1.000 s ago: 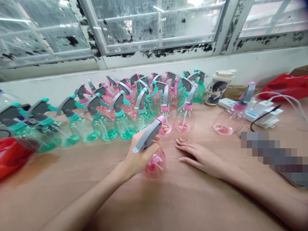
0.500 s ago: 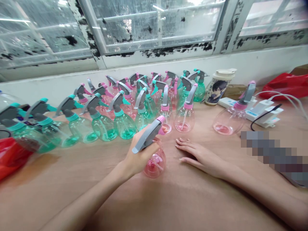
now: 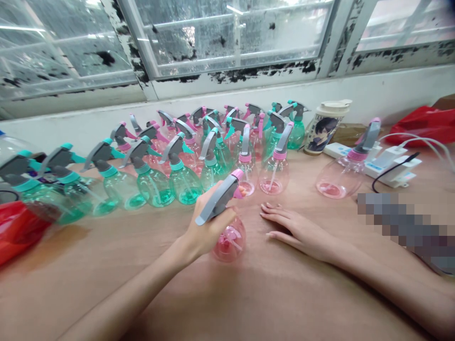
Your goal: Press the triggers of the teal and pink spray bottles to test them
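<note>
My left hand (image 3: 205, 232) is wrapped round the neck of a pink spray bottle (image 3: 230, 244) with a grey and pink trigger head. The bottle is nearly upright, and the hand hides its collar. My right hand (image 3: 296, 232) lies flat on the wooden table (image 3: 227, 308), fingers stretched out, with nothing in it. Just beyond it stands a clear pink spray bottle (image 3: 274, 177). Another pink spray bottle (image 3: 336, 180) stands apart on the right. A row of green spray bottles (image 3: 155, 189) runs to the left of my left hand, with more pink and green ones behind.
A lidded paper cup (image 3: 325, 128) stands at the back right, near a white power strip (image 3: 389, 166) with cables. Red plastic bags lie at the left edge (image 3: 21, 232) and the far right (image 3: 423, 125). A blurred-out patch (image 3: 408, 227) covers something at right. Windows rise behind the table.
Almost nothing differs. The view has shifted very slightly; my left hand keeps its grip on the spray bottle and my right hand stays on the table.
</note>
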Motion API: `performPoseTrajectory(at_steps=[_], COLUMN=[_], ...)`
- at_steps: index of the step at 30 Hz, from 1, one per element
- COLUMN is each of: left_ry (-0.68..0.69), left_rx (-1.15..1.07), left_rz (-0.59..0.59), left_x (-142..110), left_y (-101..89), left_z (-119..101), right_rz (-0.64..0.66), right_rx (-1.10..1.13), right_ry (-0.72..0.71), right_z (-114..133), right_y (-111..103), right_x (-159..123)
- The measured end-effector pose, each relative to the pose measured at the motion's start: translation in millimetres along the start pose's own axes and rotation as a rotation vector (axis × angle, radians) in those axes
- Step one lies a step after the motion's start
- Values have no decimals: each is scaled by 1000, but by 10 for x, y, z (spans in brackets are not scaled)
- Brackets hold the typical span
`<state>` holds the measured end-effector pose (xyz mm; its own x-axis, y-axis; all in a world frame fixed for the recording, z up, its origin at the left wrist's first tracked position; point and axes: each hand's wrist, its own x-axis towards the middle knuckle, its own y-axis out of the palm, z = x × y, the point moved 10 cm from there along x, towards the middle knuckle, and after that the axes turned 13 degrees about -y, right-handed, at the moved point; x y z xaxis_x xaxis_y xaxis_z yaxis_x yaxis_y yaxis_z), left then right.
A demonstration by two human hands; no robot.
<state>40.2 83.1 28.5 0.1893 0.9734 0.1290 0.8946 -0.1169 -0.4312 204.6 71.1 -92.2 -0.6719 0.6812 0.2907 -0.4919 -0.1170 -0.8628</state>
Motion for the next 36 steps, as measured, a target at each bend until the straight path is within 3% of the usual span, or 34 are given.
performPoseTrajectory(at_steps=[9,18,36], left_ry=[26,-41,-20], left_rx=[14,-97,-105], left_rz=[13,67,63], left_x=[-4,7,37], left_y=[24,68,45], left_z=[-1,44,59], right_rz=[-5,17,35], right_rx=[16,24,29], right_ry=[-5,4,-5], right_z=[-4,-10,-6], right_y=[-4,8,20], right_x=[-8,-15,-13])
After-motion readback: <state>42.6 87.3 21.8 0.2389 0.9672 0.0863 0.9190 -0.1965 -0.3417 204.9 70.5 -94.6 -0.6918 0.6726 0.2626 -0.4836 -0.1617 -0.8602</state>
